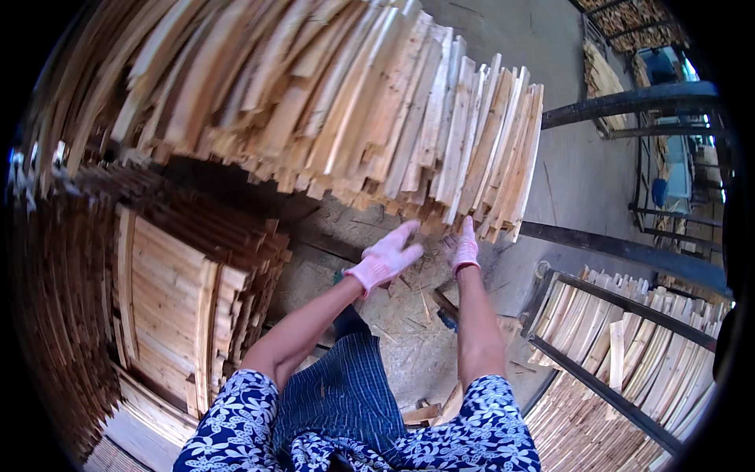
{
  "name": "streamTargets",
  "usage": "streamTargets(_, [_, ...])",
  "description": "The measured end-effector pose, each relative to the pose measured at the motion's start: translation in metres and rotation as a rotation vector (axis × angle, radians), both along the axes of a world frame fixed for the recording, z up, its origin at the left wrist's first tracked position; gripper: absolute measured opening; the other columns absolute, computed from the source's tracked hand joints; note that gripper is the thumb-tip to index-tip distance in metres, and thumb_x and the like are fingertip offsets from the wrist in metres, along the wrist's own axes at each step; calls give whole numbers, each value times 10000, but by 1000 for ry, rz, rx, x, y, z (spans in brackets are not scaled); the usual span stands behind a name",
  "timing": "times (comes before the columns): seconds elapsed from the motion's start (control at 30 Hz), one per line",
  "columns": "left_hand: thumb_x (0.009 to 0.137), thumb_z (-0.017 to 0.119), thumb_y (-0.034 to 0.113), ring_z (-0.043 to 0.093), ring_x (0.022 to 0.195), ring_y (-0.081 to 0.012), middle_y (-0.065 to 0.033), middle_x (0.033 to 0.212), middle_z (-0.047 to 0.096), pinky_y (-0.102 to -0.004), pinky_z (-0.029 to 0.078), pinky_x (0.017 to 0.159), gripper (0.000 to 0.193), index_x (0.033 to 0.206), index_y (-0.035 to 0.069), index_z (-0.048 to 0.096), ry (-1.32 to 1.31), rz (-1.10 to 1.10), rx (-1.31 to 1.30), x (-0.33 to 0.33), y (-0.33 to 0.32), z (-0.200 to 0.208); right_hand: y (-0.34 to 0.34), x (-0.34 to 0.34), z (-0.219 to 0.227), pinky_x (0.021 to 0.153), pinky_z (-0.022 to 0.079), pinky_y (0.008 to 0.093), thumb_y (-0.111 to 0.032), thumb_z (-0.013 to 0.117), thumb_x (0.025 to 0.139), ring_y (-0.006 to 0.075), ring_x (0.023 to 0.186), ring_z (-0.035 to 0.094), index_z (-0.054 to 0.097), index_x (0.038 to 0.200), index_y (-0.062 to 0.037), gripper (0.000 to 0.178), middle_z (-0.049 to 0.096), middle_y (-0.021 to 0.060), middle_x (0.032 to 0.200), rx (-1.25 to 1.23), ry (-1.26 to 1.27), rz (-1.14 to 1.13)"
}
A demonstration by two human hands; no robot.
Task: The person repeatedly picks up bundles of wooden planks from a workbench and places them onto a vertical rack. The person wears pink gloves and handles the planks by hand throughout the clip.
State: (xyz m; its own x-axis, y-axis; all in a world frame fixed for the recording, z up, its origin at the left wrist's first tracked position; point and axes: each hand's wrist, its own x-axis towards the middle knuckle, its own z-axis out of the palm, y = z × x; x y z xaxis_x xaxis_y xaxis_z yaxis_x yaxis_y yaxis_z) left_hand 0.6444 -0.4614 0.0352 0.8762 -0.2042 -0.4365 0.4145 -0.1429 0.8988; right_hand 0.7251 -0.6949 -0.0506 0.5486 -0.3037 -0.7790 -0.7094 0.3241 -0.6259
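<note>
In the head view, a worker in pale pink gloves reaches both hands toward a long stack of slats (440, 134), its near ends just beyond the fingertips. The left hand (385, 257) is spread, thumb apart from the fingers, and appears to hold nothing. The right hand (465, 250), just to its right, points a finger up at the slat ends; whether it touches or pinches one cannot be told.

A dark bar (629, 253) runs off to the right of the right hand. Nearer the worker on that side, a metal rack (629, 307) frames a second load of wood (582, 322). Left of the left hand stands a plank panel (165, 291), and below both hands the floor (409, 346) is strewn with scraps.

The step in hand looks to be a reach to the slat ends; the next move seems to call for lining up both hands and closing them on the wood's edges.
</note>
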Motion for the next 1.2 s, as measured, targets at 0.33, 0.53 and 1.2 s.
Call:
streamTargets(0.33, [832, 759, 545, 439, 1374, -544, -382, 1557, 259, -531, 415, 1117, 1134, 1661, 223, 54, 346, 219, 401, 168, -120, -29, -8, 46, -43, 1148, 394, 451, -796, 548, 878, 398, 1427, 448, 263, 1597, 18, 1123, 459, 304, 1519, -548, 227, 266])
streamTargets(0.53, [761, 869, 468, 374, 1441, -477, -354, 1565, 278, -477, 385, 1160, 1115, 1638, 218, 228, 295, 255, 194, 170, -114, -47, 2, 44, -43, 944, 533, 423, -633, 539, 1002, 262, 1204, 597, 383, 1564, -130, 771, 570, 115, 1432, -84, 21, -155])
streamTargets(1.2, [742, 837, 454, 506, 1307, -443, -307, 1410, 446, -474, 412, 1135, 1116, 1613, 93, 240, 130, 153, 427, 118, -46, -9, 32, 20, 3, 1187, 331, 371, -673, 422, 1030, 245, 1417, 427, 318, 1597, -17, 873, 406, 142, 1594, 70, -204, 373])
